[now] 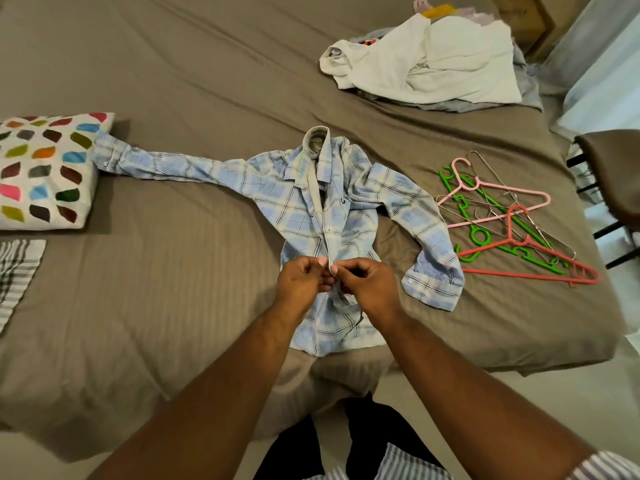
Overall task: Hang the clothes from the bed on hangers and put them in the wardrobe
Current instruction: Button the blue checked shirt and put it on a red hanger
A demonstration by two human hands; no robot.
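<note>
**Shirt being fastened flat; nothing hung yet**

Head view: a soft blue plaid shirt (304, 216) lay spread on the ribbed brown bed (156, 306). The left hand (301, 278) and right hand (369, 287) pinched its front edges with their fingers, seemingly buttoning. Thin plastic and wire hangers (512, 220) lay beside it. A crumpled white pile (450, 60) waited. The wardrobe was unseen.

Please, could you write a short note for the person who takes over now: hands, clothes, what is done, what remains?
Both the left hand and the right hand pinch the front edge of the plaid shirt, low down.
The shirt lies spread on the bed; the hangers lie heaped to its right; a pile of clothes lies beyond them.
Done: nothing on a hanger yet. Left: hang this shirt, then the pile; the wardrobe is not in view.
</note>
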